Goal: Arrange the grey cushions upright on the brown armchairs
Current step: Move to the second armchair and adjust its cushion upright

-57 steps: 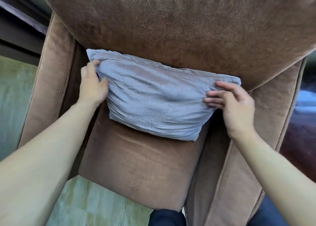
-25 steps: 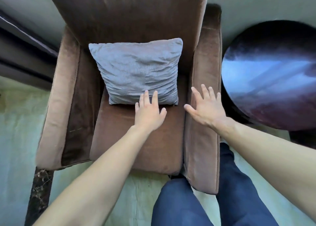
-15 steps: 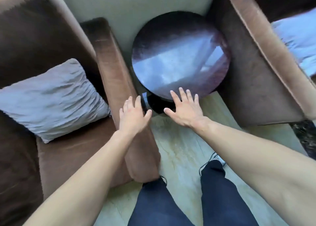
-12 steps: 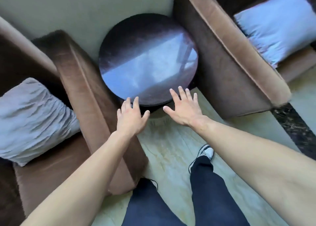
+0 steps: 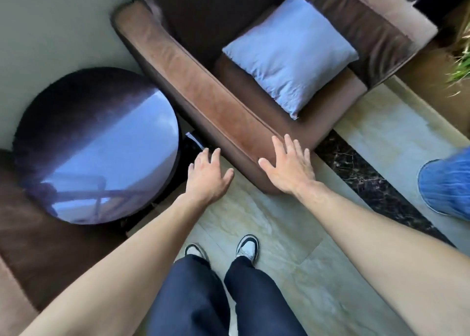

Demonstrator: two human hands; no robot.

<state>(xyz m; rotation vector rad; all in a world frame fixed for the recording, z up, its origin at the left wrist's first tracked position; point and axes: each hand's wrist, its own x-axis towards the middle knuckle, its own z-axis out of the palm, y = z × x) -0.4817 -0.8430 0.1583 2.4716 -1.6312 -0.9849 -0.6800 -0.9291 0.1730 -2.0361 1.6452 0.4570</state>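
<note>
A grey cushion [image 5: 290, 53] lies on the seat of a brown armchair [image 5: 203, 89] at the upper right, leaning back towards the backrest. My left hand [image 5: 207, 176] hovers open over the floor just left of that chair's near armrest. My right hand [image 5: 290, 166] is open with fingers spread over the front end of the same armrest. Both hands hold nothing and are well short of the cushion. Only the edge of the first armchair [image 5: 38, 246] shows at the lower left; its cushion is out of view.
A round dark glossy side table [image 5: 96, 145] stands between the two armchairs by the wall. My legs and shoes [image 5: 246, 246] stand on pale stone floor. Another person's blue shoe cover [image 5: 447, 185] is at the right edge. A plant [image 5: 460, 63] sits at the far right.
My view has swung right, from the first armchair past the round table to the second armchair. Both hands let go of the first cushion and now reach open towards the second chair.
</note>
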